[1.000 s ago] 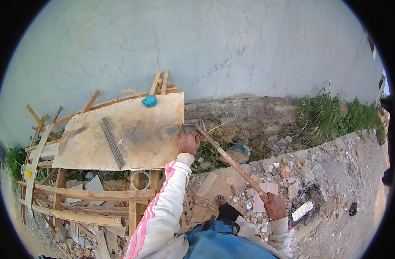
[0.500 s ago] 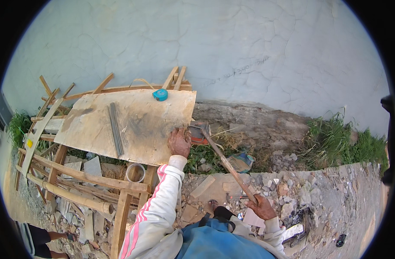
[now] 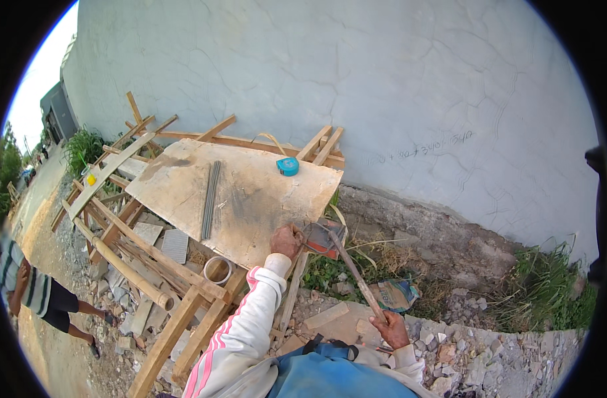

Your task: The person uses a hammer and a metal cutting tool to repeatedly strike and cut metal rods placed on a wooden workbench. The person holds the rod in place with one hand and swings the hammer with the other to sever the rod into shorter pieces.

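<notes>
Rusty brown bar [image 3: 356, 275]: long, straight, rough; slants from block down to right hand.
Right hand [image 3: 392, 330]: closed round the bar's lower end.
Left hand [image 3: 287, 241]: fingers curled, at the board's right edge; can't tell if gripping anything.
Red-and-grey block [image 3: 340, 231]: boxy, just off board's right edge, at bar's upper end; details too small.
Board [image 3: 250, 176]: flat wooden sheet, tan, dark smudges, worn edges.
Grey rods [image 3: 211, 200]: slim, parallel bundle, lying across board.
Tape measure [image 3: 288, 166]: teal, rounded case, near board's far edge.
Timber frame [image 3: 163, 341]: rough sawn posts and rails, under and around board.
Bamboo pole [image 3: 118, 264]: round, smooth, cut end, along near side.
White container [image 3: 218, 270]: circular rim, beside frame rail.
Wall [image 3: 264, 73]: pale grey, finely cracked, dark handwriting.
Rubble [image 3: 479, 361]: jagged stone, dusty, lower right.
Co-worker [image 3: 41, 282]: striped top, dark shorts, far left.
</notes>
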The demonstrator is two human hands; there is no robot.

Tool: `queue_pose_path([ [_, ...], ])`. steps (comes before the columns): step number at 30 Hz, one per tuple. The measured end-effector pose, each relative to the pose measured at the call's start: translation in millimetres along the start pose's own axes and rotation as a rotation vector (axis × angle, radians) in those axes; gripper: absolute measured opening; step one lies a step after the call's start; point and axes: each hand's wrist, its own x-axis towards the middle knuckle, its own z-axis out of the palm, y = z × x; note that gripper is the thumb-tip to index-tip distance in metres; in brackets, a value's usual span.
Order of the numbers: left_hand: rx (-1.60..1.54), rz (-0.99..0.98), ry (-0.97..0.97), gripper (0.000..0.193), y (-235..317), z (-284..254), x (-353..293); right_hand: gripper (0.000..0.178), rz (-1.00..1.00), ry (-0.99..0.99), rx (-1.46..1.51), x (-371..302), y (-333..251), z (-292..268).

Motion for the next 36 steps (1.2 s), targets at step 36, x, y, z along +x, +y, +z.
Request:
queue_pose_path([
  [36, 0.040, 0.221, -0.291, 0.023, 52, -29, -55, 0.036, -0.126, -0.079, 0.225, 114, 36, -71],
])
